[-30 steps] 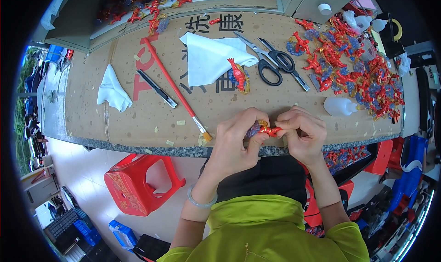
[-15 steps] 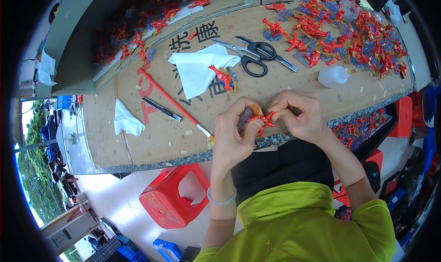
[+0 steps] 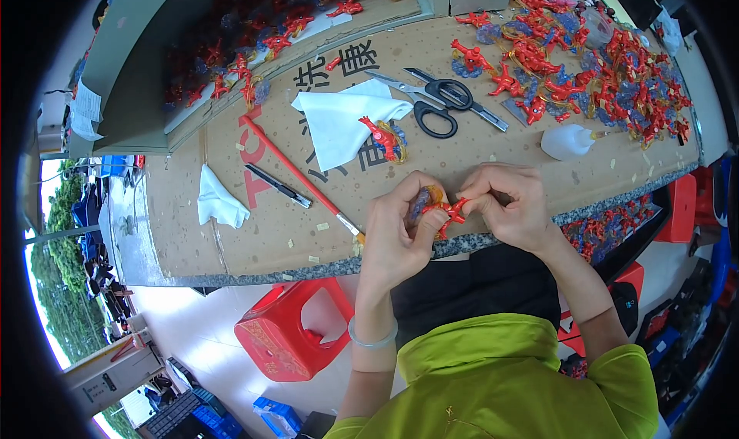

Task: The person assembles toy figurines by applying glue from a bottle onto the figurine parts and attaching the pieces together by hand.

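Note:
Just over the table's near edge, both hands meet at one small red toy figure (image 3: pixel 454 213) with a clear purple and yellow swirl piece. My left hand (image 3: pixel 402 225) wraps round its swirl part, the thumb pressed on the red body. With thumb and fingertips, my right hand (image 3: pixel 508 206) pinches the figure's right end; that spot is partly hidden by the fingers. Beyond the hands, a similar figure (image 3: pixel 382 139) lies beside a white cloth (image 3: pixel 335 123). Black-handled scissors (image 3: pixel 435 108) and a grey cutter (image 3: pixel 486 114) lie farther back.
A red-handled brush (image 3: pixel 292 162), a utility knife (image 3: pixel 279 186) and a smaller white cloth (image 3: pixel 219 198) lie to the left. At right stand a white squeeze bottle (image 3: pixel 566 142) and a heap of red figures (image 3: pixel 631 77). A grey-green booth (image 3: pixel 131 123) holds more figures. Red stool (image 3: pixel 289 335) below.
The whole view has shifted slightly. Both hands keep hold of the same figure; my right fingers have moved a little against its end.

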A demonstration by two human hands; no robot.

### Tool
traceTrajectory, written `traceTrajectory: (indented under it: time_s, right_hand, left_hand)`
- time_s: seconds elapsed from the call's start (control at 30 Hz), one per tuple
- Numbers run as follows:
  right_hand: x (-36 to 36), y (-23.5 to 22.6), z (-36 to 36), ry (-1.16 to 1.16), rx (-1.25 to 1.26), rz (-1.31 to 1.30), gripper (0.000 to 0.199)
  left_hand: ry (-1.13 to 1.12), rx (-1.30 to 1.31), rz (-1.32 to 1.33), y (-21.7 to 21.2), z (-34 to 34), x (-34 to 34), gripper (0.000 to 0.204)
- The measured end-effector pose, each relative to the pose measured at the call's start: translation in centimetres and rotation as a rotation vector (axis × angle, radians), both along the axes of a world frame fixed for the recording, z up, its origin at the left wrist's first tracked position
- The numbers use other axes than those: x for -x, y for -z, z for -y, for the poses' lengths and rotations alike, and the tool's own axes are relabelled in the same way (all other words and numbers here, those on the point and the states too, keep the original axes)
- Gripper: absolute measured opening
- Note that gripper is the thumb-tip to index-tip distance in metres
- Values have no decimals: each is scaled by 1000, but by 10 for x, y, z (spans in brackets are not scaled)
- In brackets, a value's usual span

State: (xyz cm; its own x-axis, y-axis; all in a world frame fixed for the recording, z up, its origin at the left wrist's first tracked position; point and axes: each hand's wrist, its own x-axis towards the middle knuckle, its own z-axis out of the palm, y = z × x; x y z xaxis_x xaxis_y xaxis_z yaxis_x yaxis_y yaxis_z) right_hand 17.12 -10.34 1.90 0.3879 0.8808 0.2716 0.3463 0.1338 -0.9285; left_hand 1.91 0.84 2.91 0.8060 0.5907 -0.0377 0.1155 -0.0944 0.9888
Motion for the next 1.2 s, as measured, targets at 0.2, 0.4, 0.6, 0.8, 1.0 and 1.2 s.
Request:
traceTrajectory:
  time_s: [0.2, 0.4, 0.6, 0.8, 1.0, 1.2]
  right_hand:
    - [-1, 1, -1, -9, -18, 4, 9]
    - [-2, 2, -1, -8, -12, 8, 8]
    - [-1, 1, -1, -3, -2, -10, 8]
    - [-1, 1, 0, -8, 17, -18, 8]
    - [0, 2, -1, -5, -9, -42, 8]
    - [-1, 3, 0, -8, 14, -24, 8]
  left_hand:
    - [6, -1, 3, 1, -1, 0, 12]
    - [10, -5, 5, 2, -1, 0, 12]
    - [7, 8, 1, 0, 0, -1, 12]
    - [9, 3, 0, 0, 0, 0, 12]
    - [12, -3, 14, 0, -1, -1, 12]
    - [47, 19, -38, -3, -3, 2, 14]
